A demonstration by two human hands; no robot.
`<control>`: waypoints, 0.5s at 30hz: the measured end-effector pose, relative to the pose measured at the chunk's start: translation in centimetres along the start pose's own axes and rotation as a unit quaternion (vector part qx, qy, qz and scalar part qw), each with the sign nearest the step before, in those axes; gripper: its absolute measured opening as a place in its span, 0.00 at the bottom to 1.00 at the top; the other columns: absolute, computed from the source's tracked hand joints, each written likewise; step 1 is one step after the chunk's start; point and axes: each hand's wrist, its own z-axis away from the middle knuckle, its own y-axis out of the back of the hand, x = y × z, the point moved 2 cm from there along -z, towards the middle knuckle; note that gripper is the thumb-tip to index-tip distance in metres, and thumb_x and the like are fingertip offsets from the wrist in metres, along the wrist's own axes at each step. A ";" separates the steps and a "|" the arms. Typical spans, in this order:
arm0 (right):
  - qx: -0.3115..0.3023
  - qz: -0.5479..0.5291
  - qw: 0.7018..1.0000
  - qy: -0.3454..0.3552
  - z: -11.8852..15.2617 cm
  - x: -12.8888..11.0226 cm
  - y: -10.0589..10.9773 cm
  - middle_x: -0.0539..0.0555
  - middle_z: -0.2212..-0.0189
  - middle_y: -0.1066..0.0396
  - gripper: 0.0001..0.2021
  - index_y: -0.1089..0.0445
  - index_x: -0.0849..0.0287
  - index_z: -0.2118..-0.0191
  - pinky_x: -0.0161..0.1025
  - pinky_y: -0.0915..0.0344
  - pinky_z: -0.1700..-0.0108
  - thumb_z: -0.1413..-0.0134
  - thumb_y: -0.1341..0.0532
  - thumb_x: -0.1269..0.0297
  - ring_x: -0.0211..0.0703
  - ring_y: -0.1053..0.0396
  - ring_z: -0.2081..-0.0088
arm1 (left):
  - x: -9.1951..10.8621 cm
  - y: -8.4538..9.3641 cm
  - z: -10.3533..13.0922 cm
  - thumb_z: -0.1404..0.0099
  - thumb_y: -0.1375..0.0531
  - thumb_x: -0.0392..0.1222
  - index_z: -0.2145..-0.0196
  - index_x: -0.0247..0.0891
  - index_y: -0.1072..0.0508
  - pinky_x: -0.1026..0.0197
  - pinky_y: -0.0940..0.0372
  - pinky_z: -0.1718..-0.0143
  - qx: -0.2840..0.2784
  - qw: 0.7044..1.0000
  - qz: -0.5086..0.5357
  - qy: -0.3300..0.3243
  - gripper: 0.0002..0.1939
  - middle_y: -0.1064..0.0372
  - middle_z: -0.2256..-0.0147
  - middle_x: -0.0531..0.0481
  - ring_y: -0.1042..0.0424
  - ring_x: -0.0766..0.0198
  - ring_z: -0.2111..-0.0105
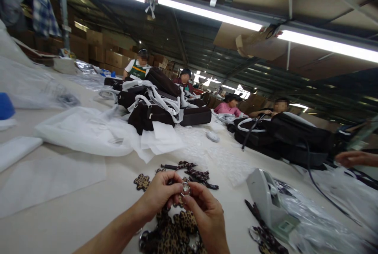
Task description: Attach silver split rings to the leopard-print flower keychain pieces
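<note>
My left hand point(163, 189) and my right hand point(206, 208) meet over the table, fingertips pinched on a shiny metal ring point(185, 189) between them. Leopard-print material hangs just under the fingers, partly hidden, so I cannot tell whether it joins the ring. Below my hands lies a pile of leopard-print charms point(168, 232) with metal rings among them. One flower-shaped leopard-print charm point(142, 182) rests left of my left hand. Beyond my fingers are dark patterned fabric strips point(199, 175), twisted or knotted.
A tape dispenser point(268, 203) stands at the right, beside clear plastic bags point(321, 214) and more dark strips. Black bags point(156, 114) with white-wrapped straps are heaped ahead. White foam sheeting point(85, 130) covers the left. Several people work beyond; another person's hand point(351, 158) reaches in at right.
</note>
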 end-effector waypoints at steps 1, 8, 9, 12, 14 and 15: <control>0.002 0.024 1.000 0.010 0.0 0.0 0.0 0.56 0.64 0.20 0.12 0.26 0.57 0.56 0.37 0.26 0.67 0.49 0.34 0.64 0.45 0.25 0.68 | 0.0 0.1 0.0 0.50 0.38 0.46 0.72 0.36 0.32 0.71 0.54 0.87 0.004 1.000 0.008 0.007 0.11 0.38 0.86 0.58 0.45 0.74 0.87; 0.052 0.101 0.991 0.072 0.3 0.6 0.0 0.54 0.66 0.20 0.10 0.25 0.56 0.59 0.36 0.25 0.66 0.47 0.36 0.65 0.46 0.23 0.68 | 0.2 0.0 0.2 0.55 0.35 0.48 0.73 0.37 0.33 0.71 0.59 0.85 0.018 0.998 0.056 0.036 0.16 0.41 0.87 0.60 0.48 0.75 0.87; 0.057 0.115 0.988 0.085 0.3 0.6 0.1 0.54 0.65 0.20 0.10 0.24 0.56 0.58 0.36 0.24 0.65 0.47 0.36 0.65 0.46 0.23 0.67 | 0.2 0.0 0.2 0.55 0.34 0.49 0.73 0.37 0.34 0.70 0.60 0.85 0.018 0.998 0.058 0.035 0.17 0.41 0.87 0.60 0.49 0.75 0.87; 0.045 0.157 0.980 0.115 0.4 0.2 0.0 0.54 0.63 0.20 0.10 0.24 0.55 0.58 0.35 0.25 0.61 0.47 0.36 0.66 0.46 0.22 0.63 | 0.0 0.0 0.1 0.55 0.34 0.49 0.73 0.37 0.34 0.70 0.60 0.86 0.022 0.998 0.057 0.029 0.17 0.41 0.87 0.60 0.49 0.75 0.87; 0.034 0.171 0.977 0.120 0.5 -0.2 -0.3 0.53 0.64 0.20 0.10 0.24 0.55 0.58 0.35 0.26 0.61 0.47 0.36 0.66 0.45 0.23 0.64 | -0.3 0.0 0.1 0.55 0.34 0.49 0.73 0.37 0.34 0.70 0.60 0.86 0.026 0.997 0.060 0.029 0.16 0.41 0.87 0.60 0.49 0.75 0.87; 0.039 0.177 0.976 0.120 0.6 -0.3 -0.5 0.53 0.65 0.20 0.09 0.24 0.55 0.59 0.34 0.26 0.62 0.47 0.36 0.66 0.45 0.23 0.65 | -0.4 -0.1 0.1 0.55 0.34 0.48 0.73 0.37 0.34 0.70 0.60 0.85 0.029 0.997 0.062 0.030 0.16 0.41 0.87 0.60 0.49 0.75 0.87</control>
